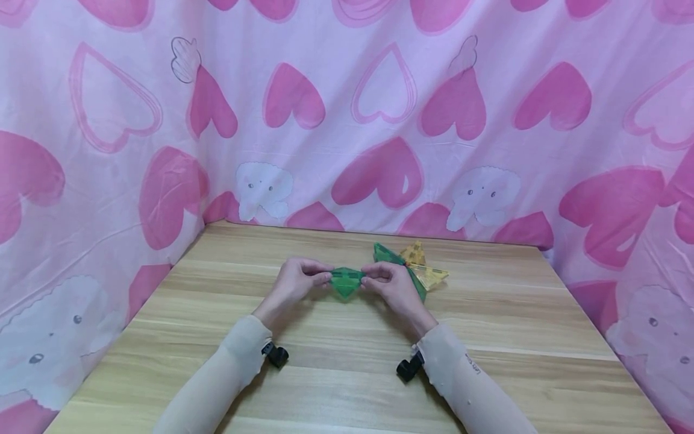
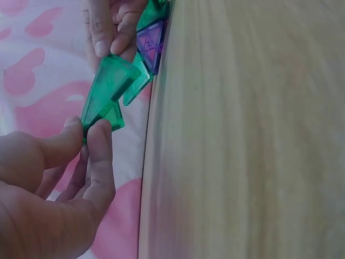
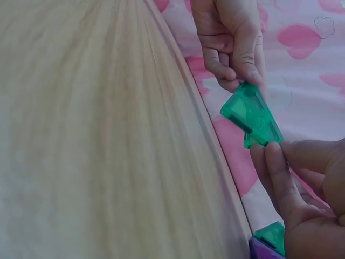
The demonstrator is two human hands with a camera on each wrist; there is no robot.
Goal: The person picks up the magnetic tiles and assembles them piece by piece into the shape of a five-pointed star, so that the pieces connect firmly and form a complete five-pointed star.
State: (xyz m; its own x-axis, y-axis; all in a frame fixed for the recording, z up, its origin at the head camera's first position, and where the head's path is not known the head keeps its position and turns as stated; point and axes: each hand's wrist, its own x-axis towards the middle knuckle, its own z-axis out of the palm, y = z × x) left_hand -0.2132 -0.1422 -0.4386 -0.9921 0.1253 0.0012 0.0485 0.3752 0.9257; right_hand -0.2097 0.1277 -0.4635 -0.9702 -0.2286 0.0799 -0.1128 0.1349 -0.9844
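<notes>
Between my hands, in the middle of the head view, is a folded piece of translucent green triangular magnetic tiles (image 1: 346, 283). My left hand (image 1: 295, 278) pinches its left corner between thumb and fingers. At the opposite corner my right hand (image 1: 391, 288) pinches it the same way. In the left wrist view the green tiles (image 2: 110, 81) appear as two flat pieces meeting at an angle along one edge. The right wrist view shows the same green tiles (image 3: 253, 116) stretched between both hands' fingertips.
Just behind my right hand, a star-like arrangement of green (image 1: 387, 253) and yellow tiles (image 1: 431, 277) lies on the wooden table (image 1: 347, 367), partly hidden by that hand. A purple tile (image 2: 151, 46) shows among them in the left wrist view. Pink heart-patterned cloth (image 1: 293, 96) surrounds the table.
</notes>
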